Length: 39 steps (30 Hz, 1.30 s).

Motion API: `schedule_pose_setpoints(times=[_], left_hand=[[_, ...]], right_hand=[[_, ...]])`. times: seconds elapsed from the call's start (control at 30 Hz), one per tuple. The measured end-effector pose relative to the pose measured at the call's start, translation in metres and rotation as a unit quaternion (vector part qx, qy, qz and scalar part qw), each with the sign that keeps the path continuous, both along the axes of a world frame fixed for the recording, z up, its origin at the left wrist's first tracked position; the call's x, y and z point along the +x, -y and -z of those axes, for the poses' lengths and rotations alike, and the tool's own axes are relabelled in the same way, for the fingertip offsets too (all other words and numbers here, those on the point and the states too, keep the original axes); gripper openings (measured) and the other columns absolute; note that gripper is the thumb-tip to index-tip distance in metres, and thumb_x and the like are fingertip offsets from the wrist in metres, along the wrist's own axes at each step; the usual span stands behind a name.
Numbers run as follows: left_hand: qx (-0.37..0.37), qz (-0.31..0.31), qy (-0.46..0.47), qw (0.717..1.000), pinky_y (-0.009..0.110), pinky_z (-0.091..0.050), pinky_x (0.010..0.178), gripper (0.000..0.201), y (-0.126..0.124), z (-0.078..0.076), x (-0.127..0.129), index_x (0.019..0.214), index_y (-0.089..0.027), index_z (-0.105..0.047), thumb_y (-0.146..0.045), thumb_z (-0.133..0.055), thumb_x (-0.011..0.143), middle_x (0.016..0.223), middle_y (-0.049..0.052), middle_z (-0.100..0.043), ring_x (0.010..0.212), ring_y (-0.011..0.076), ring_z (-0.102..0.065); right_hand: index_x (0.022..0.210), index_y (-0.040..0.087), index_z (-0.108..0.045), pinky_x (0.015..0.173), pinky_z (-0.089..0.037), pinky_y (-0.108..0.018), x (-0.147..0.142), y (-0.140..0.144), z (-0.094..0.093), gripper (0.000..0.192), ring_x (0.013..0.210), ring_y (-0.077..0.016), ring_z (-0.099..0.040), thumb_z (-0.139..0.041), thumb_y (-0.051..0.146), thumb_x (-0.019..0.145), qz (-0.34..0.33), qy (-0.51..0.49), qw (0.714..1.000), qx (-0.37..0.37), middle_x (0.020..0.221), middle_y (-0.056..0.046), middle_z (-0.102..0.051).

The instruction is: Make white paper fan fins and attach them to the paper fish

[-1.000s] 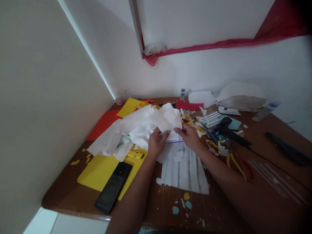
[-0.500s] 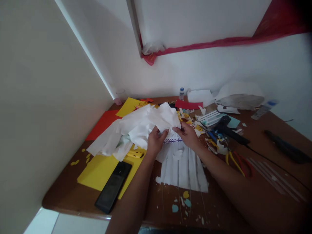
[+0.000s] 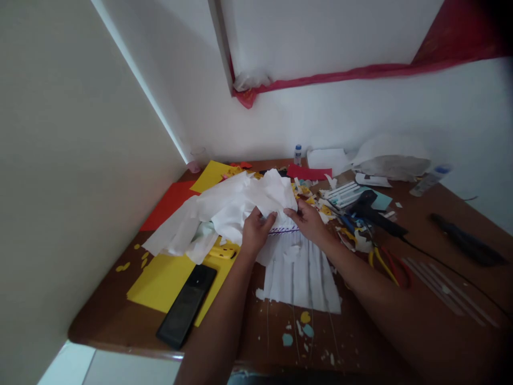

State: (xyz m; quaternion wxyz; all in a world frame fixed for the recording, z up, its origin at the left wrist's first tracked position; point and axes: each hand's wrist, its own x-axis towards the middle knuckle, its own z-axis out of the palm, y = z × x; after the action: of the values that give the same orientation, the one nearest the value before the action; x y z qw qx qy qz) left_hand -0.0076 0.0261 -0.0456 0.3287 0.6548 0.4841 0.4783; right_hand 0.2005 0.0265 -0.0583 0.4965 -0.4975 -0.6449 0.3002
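A cluttered brown surface (image 3: 120,315) is holding a crumpled white paper heap (image 3: 224,211) above a sheet of cut white strips (image 3: 300,272). The left hand (image 3: 254,235) and right hand (image 3: 308,222) are pinching the heap's edge closed; strips already cut, gluing apparently unfinished.

Legible text, labels, brands, numbers, signs: none. White pleated paper sheet (image 3: 298,270): one purple scribbled line near its upper edge, not readable as letters. Small bottle (image 3: 297,154) at the back of the surface: label too small and blurred to read. Black phone (image 3: 186,306): screen dark, no marking visible.
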Motion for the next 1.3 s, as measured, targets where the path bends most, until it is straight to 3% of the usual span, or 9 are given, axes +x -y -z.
schedule_pose_setpoints(times=[0.37,0.6,0.73,0.97,1.1,1.2,1.3], left_hand=[[0.001,-0.001,-0.008,1.000,0.036,-0.058,0.095,0.036,0.001,-0.003,0.001,0.125,-0.019,-0.075,-0.043,-0.073,0.098,0.118,0.009,-0.084,0.108,0.0272,-0.077],[0.002,0.007,-0.009,1.000,0.037,-0.058,0.097,0.037,0.000,-0.004,0.003,0.129,-0.021,-0.073,-0.045,-0.070,0.101,0.123,0.009,-0.083,0.112,0.0273,-0.077],[0.005,-0.002,-0.019,1.000,0.036,-0.058,0.094,0.038,0.001,-0.007,0.002,0.125,-0.021,-0.071,-0.047,-0.073,0.099,0.116,0.009,-0.082,0.107,0.0259,-0.076],[0.022,0.018,-0.004,1.000,0.043,-0.053,0.111,0.077,0.002,-0.017,-0.018,0.150,-0.023,-0.052,-0.044,-0.089,0.086,0.130,0.011,-0.075,0.122,0.0262,-0.071],[-0.010,0.049,-0.064,0.997,0.045,-0.054,0.109,0.091,0.001,-0.019,-0.030,0.152,-0.024,-0.049,-0.042,-0.097,0.076,0.135,0.012,-0.072,0.123,0.0291,-0.070],[-0.036,0.070,-0.119,0.990,0.044,-0.055,0.106,0.078,0.001,-0.019,-0.034,0.140,-0.023,-0.056,-0.035,-0.097,0.074,0.128,0.011,-0.074,0.120,0.0297,-0.071],[-0.047,0.069,-0.145,0.986,0.041,-0.054,0.105,0.060,0.001,-0.019,-0.034,0.128,-0.024,-0.060,-0.030,-0.093,0.078,0.127,0.009,-0.075,0.120,0.0284,-0.071]], right_hand=[[0.108,0.024,-0.064,0.080,-0.054,-0.037,-0.001,0.001,-0.002,0.039,0.084,-0.0249,-0.066,-0.060,0.062,0.100,0.006,0.018,1.000,0.008,0.096,-0.004,-0.074],[0.098,0.024,-0.063,0.072,-0.051,-0.033,-0.002,0.000,-0.003,0.039,0.075,-0.0220,-0.060,-0.063,0.064,0.099,0.023,0.020,1.000,-0.001,0.082,0.000,-0.067],[0.110,0.024,-0.068,0.076,-0.056,-0.034,-0.003,-0.004,-0.002,0.044,0.080,-0.0228,-0.066,-0.062,0.066,0.100,0.006,-0.001,1.000,-0.008,0.090,-0.002,-0.073],[0.112,0.023,-0.072,0.079,-0.061,-0.037,-0.003,-0.005,-0.006,0.043,0.087,-0.0253,-0.074,-0.067,0.064,0.099,-0.016,-0.048,0.999,-0.004,0.100,-0.005,-0.080],[0.128,0.024,-0.069,0.094,-0.064,-0.042,-0.004,-0.005,-0.012,0.052,0.108,-0.0280,-0.077,-0.068,0.066,0.097,-0.008,-0.087,0.996,0.006,0.125,-0.010,-0.080],[0.134,0.024,-0.067,0.106,-0.062,-0.048,0.000,-0.003,-0.020,0.059,0.123,-0.0304,-0.074,-0.069,0.070,0.096,0.028,-0.114,0.993,0.023,0.138,-0.014,-0.075],[0.129,0.025,-0.068,0.108,-0.060,-0.050,0.014,0.010,-0.033,0.054,0.124,-0.0303,-0.073,-0.071,0.068,0.096,0.060,-0.126,0.989,0.038,0.137,-0.015,-0.074]])
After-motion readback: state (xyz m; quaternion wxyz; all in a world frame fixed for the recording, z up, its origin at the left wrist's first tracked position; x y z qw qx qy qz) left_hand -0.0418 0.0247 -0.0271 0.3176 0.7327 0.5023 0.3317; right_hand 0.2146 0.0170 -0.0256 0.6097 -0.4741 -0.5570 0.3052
